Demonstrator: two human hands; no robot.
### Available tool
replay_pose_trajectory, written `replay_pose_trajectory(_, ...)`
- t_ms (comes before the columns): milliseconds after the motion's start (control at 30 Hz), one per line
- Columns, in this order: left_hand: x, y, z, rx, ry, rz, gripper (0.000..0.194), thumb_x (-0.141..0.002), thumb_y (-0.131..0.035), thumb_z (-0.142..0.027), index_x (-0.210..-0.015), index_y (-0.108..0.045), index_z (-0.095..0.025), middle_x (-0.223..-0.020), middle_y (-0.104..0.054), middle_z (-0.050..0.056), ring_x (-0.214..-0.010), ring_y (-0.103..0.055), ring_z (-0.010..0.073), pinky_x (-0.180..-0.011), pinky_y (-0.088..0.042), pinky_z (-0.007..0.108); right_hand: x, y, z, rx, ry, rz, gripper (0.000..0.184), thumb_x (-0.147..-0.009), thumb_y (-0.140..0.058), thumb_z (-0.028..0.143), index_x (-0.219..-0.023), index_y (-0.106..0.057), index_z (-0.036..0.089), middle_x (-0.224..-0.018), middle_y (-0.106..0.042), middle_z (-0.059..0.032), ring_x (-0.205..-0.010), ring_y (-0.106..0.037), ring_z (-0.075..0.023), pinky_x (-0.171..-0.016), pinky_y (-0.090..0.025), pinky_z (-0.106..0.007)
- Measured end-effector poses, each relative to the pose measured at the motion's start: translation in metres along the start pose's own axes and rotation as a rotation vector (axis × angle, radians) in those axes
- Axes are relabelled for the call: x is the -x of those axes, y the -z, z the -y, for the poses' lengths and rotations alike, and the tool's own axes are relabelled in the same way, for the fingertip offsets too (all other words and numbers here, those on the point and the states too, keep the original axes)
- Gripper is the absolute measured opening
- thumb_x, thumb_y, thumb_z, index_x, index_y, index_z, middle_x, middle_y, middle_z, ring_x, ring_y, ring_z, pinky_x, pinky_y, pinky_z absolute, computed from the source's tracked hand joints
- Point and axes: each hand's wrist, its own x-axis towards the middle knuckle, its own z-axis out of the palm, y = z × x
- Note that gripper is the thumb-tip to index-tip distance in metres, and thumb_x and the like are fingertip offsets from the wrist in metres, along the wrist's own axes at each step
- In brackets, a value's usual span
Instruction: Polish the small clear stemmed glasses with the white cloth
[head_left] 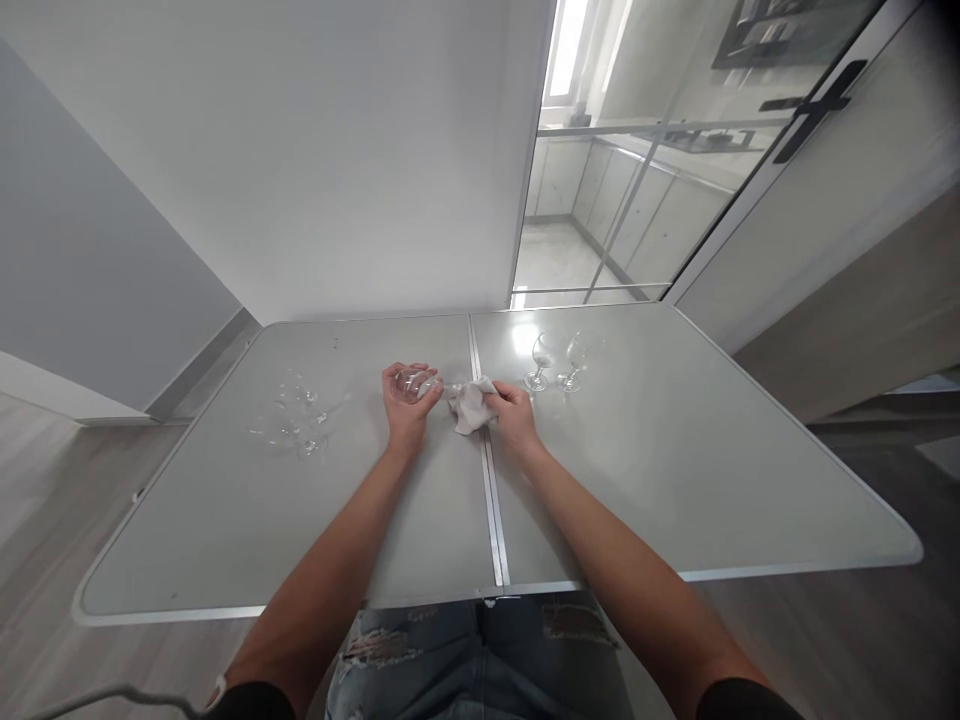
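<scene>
My left hand (409,405) is wrapped round the bowl of a clear wine glass (414,383), which is tipped on its side with its stem pointing right. A crumpled white cloth (472,407) covers the stem end of that glass. My right hand (514,412) pinches the cloth around the foot, which is hidden in the folds. Both hands are over the middle of the table, near its centre seam. Beyond my right hand, two clear glasses, a nearer-left wine glass (541,360) and another wine glass (576,362), stand upright.
Several clear glasses (300,415) lie on the left half of the pale folding table (675,480). A metal seam (491,500) crosses the table. A white wall (360,160) rises behind it, with a glazed door (622,200) at the right.
</scene>
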Motion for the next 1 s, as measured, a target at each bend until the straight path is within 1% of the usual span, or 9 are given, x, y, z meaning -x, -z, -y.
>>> replay_pose_trajectory(67, -0.001, 0.001, 0.000, -0.033, -0.016, -0.024, 0.063, -0.067, -0.090, -0.029, -0.111, -0.045, -0.029, -0.113, -0.059, 0.003, -0.104, -0.068, 0.0190, -0.091, -0.057, 0.039, 0.000, 0.002, 0.004, -0.019, 0.016, 0.010, 0.014, -0.071, -0.056, 0.024, -0.061, -0.064, 0.019, -0.060, -0.054, 0.0022, -0.063, -0.047, -0.0138, -0.060, -0.035, -0.026)
replay_pose_trajectory(167, 0.002, -0.001, -0.001, -0.092, -0.025, -0.024, 0.060, -0.068, -0.090, -0.030, -0.110, -0.046, -0.029, -0.115, -0.058, 0.004, -0.106, -0.067, 0.0200, -0.089, -0.057, 0.037, 0.001, 0.004, 0.008, -0.053, 0.046, 0.103, 0.018, -0.069, -0.050, 0.022, -0.063, -0.067, 0.018, -0.065, -0.061, -0.0012, -0.069, -0.056, -0.0166, -0.066, -0.041, -0.028)
replay_pose_trajectory(300, 0.008, -0.005, -0.007, -0.111, 0.009, 0.051, 0.059, -0.069, -0.089, -0.028, -0.111, -0.046, -0.029, -0.115, -0.059, 0.004, -0.108, -0.066, 0.0201, -0.089, -0.057, 0.037, 0.006, 0.001, 0.011, 0.010, 0.098, 0.162, 0.019, -0.073, -0.050, 0.023, -0.078, -0.068, 0.020, -0.066, -0.060, 0.0013, -0.059, -0.050, -0.0135, -0.059, -0.039, -0.026)
replay_pose_trajectory(400, 0.012, -0.008, -0.009, -0.111, 0.036, 0.131, 0.061, -0.069, -0.089, -0.026, -0.112, -0.047, -0.029, -0.116, -0.060, 0.005, -0.110, -0.065, 0.0210, -0.091, -0.056, 0.039, 0.010, -0.002, 0.011, 0.242, 0.211, 0.154, 0.023, -0.083, -0.056, 0.031, -0.098, -0.072, 0.021, -0.066, -0.056, 0.0029, -0.059, -0.049, -0.0129, -0.060, -0.041, -0.026)
replay_pose_trajectory(533, 0.014, -0.009, -0.008, -0.102, 0.062, 0.190, 0.064, -0.066, -0.091, -0.027, -0.113, -0.047, -0.029, -0.116, -0.061, 0.006, -0.118, -0.061, 0.0226, -0.090, -0.056, 0.036, 0.011, -0.005, 0.006, 0.601, 0.448, 0.174, 0.032, -0.083, -0.069, 0.034, -0.112, -0.075, 0.024, -0.082, -0.061, -0.0009, -0.073, -0.059, -0.0151, -0.072, -0.046, -0.027)
replay_pose_trajectory(633, 0.014, -0.007, -0.006, -0.079, 0.065, 0.215, 0.067, -0.064, -0.092, -0.028, -0.114, -0.047, -0.030, -0.118, -0.061, 0.007, -0.122, -0.059, 0.0233, -0.090, -0.056, 0.036, 0.011, -0.003, 0.002, 0.750, 0.483, 0.179, 0.031, -0.087, -0.066, 0.029, -0.117, -0.074, 0.027, -0.088, -0.065, -0.0017, -0.079, -0.063, -0.0158, -0.074, -0.046, -0.026)
replay_pose_trajectory(800, 0.015, -0.004, 0.002, -0.036, 0.087, 0.305, 0.071, -0.062, -0.093, -0.035, -0.117, -0.048, -0.030, -0.121, -0.063, 0.008, -0.125, -0.058, 0.0256, -0.099, -0.053, 0.043, 0.012, -0.001, 0.000, 1.068, 0.437, 0.056, 0.015, -0.090, -0.064, 0.031, -0.099, -0.074, 0.025, -0.091, -0.068, -0.0036, -0.077, -0.064, -0.0169, -0.064, -0.039, -0.026)
replay_pose_trajectory(900, 0.016, -0.006, 0.005, -0.015, 0.104, 0.346, 0.074, -0.059, -0.094, -0.038, -0.118, -0.050, -0.030, -0.124, -0.063, 0.009, -0.129, -0.056, 0.0270, -0.106, -0.048, 0.047, 0.013, 0.000, -0.002, 1.233, 0.435, 0.049, 0.014, -0.092, -0.061, 0.030, -0.092, -0.073, 0.023, -0.091, -0.068, -0.0044, -0.073, -0.062, -0.0160, -0.059, -0.033, -0.027)
replay_pose_trajectory(1000, 0.015, -0.009, 0.002, 0.063, 0.117, 0.388, 0.081, -0.055, -0.095, -0.045, -0.122, -0.050, -0.032, -0.141, -0.055, 0.012, -0.135, -0.050, 0.0292, -0.108, -0.046, 0.047, 0.011, 0.003, -0.004, 1.297, 0.463, 0.039, 0.017, -0.094, -0.058, 0.029, -0.090, -0.073, 0.023, -0.089, -0.068, -0.0036, -0.070, -0.060, -0.0146, -0.057, -0.030, -0.027)
